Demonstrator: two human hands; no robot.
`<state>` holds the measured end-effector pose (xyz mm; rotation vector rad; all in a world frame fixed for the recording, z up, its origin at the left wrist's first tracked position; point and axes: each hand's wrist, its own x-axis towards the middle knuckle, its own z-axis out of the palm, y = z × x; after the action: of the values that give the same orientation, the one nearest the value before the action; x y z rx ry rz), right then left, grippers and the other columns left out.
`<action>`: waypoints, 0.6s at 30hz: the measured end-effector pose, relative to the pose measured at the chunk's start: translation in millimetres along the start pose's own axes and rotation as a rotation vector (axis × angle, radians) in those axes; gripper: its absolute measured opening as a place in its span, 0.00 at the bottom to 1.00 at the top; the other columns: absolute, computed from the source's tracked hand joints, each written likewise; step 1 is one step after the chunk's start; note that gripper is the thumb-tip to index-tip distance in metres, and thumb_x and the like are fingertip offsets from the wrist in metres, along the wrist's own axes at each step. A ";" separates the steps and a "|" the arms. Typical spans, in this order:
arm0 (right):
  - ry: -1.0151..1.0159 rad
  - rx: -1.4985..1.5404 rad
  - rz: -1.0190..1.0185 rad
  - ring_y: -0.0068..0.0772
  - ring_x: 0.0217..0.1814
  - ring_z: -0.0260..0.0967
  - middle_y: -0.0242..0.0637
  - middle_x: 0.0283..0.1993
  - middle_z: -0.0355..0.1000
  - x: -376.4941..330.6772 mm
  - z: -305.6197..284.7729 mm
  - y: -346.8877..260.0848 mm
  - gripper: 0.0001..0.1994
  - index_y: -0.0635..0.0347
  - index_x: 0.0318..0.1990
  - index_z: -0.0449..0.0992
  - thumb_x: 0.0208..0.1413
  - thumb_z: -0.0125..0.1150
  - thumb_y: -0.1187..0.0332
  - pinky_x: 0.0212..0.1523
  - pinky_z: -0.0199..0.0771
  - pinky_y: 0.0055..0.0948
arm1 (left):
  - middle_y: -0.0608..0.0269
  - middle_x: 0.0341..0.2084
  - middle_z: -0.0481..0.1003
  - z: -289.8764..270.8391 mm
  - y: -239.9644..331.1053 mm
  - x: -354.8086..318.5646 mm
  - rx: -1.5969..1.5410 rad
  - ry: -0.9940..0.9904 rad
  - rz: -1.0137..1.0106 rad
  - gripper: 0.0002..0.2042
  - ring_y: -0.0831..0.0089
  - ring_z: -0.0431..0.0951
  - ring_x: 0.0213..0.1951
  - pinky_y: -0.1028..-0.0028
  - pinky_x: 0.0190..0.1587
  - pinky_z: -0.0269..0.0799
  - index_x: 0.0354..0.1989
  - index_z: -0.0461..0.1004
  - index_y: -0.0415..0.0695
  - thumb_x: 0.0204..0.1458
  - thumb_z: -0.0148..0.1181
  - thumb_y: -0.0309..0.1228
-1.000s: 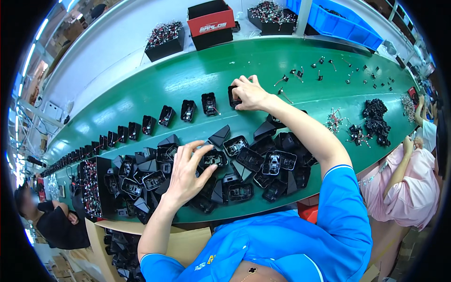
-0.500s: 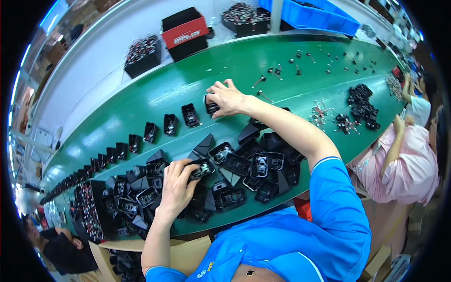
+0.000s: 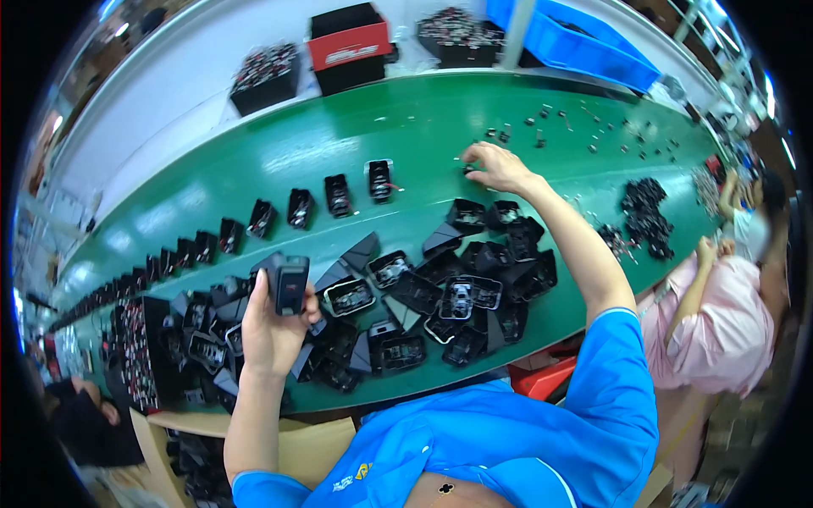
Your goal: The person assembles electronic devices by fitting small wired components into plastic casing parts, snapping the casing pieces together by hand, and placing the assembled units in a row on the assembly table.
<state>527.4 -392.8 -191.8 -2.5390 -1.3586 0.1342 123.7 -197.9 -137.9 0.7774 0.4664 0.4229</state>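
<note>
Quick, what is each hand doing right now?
Left hand: closed around a black plastic housing.
Right hand: fingers curled on the green belt; whether it grips anything cannot be told.

the location is a factory assembly line. a long green conveyor belt [image 3: 254, 169] runs the full width of the view, with black plastic housings [image 3: 339, 194] spaced in a single row along it. a loose pile of identical black housings [image 3: 457, 296] lies at the near edge of the belt. small dark components [image 3: 559, 118] are scattered across the belt surface, and a heap of small black parts [image 3: 645, 216] sits further along. black bins of parts [image 3: 264, 78], a red-and-black box [image 3: 349, 46] and a blue tray [image 3: 576, 46] line the far side. a second worker in pink [image 3: 720, 313] sits at the same belt.
</note>
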 end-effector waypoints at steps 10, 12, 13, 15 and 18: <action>0.036 0.076 -0.157 0.39 0.42 0.73 0.39 0.44 0.74 14.4 10.9 -13.0 0.10 0.59 0.41 0.79 0.50 0.58 0.78 0.45 0.74 0.35 | 0.53 0.43 0.75 -5.7 8.4 -2.5 -0.199 -0.214 0.159 0.18 0.62 0.78 0.40 0.72 0.39 0.76 0.57 0.66 0.40 0.62 0.50 0.36; -0.078 0.146 -0.060 0.39 0.44 0.72 0.39 0.43 0.74 14.7 8.4 -15.9 0.09 0.60 0.38 0.80 0.50 0.59 0.78 0.46 0.75 0.35 | 0.52 0.46 0.75 -0.9 9.1 -2.1 -0.149 -0.137 0.245 0.19 0.61 0.78 0.45 0.73 0.43 0.77 0.60 0.64 0.40 0.61 0.52 0.31; -0.082 0.144 -0.071 0.39 0.44 0.72 0.39 0.43 0.74 13.7 9.5 -14.8 0.09 0.60 0.38 0.80 0.50 0.59 0.78 0.46 0.75 0.35 | 0.52 0.46 0.75 -1.8 10.3 -1.3 -0.152 -0.130 0.254 0.19 0.61 0.78 0.45 0.73 0.43 0.77 0.60 0.64 0.40 0.61 0.52 0.31; -0.040 0.323 -0.082 0.37 0.43 0.72 0.39 0.42 0.74 13.8 15.7 -10.4 0.08 0.60 0.37 0.81 0.50 0.60 0.79 0.45 0.74 0.33 | 0.50 0.49 0.73 -9.2 13.3 1.5 -0.222 -0.163 0.251 0.21 0.63 0.77 0.48 0.73 0.46 0.76 0.62 0.62 0.41 0.60 0.52 0.27; 0.006 0.525 -0.132 0.35 0.41 0.71 0.37 0.40 0.73 18.7 29.8 -0.4 0.07 0.61 0.34 0.83 0.49 0.61 0.81 0.43 0.74 0.30 | 0.48 0.53 0.71 -24.2 15.5 1.1 -0.306 -0.186 0.236 0.25 0.66 0.74 0.53 0.72 0.51 0.73 0.66 0.59 0.42 0.59 0.51 0.24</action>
<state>531.5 -371.6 -219.6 -2.0096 -1.2783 0.3996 108.5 -173.8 -141.7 0.5682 0.1299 0.6193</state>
